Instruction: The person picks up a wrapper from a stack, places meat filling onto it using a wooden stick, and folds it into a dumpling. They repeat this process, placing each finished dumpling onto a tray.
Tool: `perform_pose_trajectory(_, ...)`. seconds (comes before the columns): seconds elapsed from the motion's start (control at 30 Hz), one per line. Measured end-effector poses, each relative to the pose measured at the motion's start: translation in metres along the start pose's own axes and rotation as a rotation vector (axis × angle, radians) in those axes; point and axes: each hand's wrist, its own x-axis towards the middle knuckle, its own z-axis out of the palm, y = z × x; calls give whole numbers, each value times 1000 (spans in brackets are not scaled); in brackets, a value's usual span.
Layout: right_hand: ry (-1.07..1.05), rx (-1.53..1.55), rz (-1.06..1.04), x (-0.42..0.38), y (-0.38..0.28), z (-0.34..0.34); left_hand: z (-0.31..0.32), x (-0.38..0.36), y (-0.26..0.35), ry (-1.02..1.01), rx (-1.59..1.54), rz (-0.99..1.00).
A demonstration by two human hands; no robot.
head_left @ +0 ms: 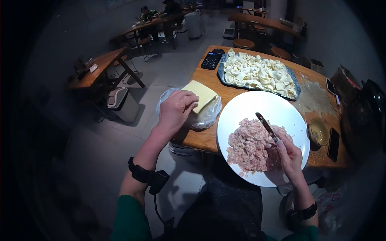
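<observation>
My left hand (177, 106) is closed, its bent fingers pinching at the near edge of a stack of square yellow wonton wrappers (202, 93). The stack rests on a crumpled clear plastic bag (206, 116) at the table's left corner. In my right hand (290, 154) is a narrow butter knife (265, 125), blade pointing up and left. It is held above raw minced meat (250, 146) heaped in a big white round plate (233, 105). Behind the plate, a dark tray (220, 74) carries many folded wontons (257, 71).
On the wooden table (203, 138) are a black calculator (210, 60), a small bowl (319, 131), a phone (333, 144) and another phone (330, 86). A lidded bin (122, 105) stands on the floor to the left. People sit at a far table.
</observation>
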Motion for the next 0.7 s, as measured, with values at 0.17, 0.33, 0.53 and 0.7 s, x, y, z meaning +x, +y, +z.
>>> perform_pose_trajectory(0.17, 31, 93, 43, -37, 11, -13, -11, 9, -24, -167, -36, 130)
perform_pose_trajectory(0.33, 88, 32, 47, -50, 10, -17, -17, 16, -33, -267, -16, 166)
perform_pose_trajectory(0.53, 61, -10, -37, -58, 15, -9, -17, 22, -33, -320, 64, 297)
perform_pose_trajectory(0.7, 63, -153, -112, -65, 20, -10, -17, 26, -37, -426, 29, 290)
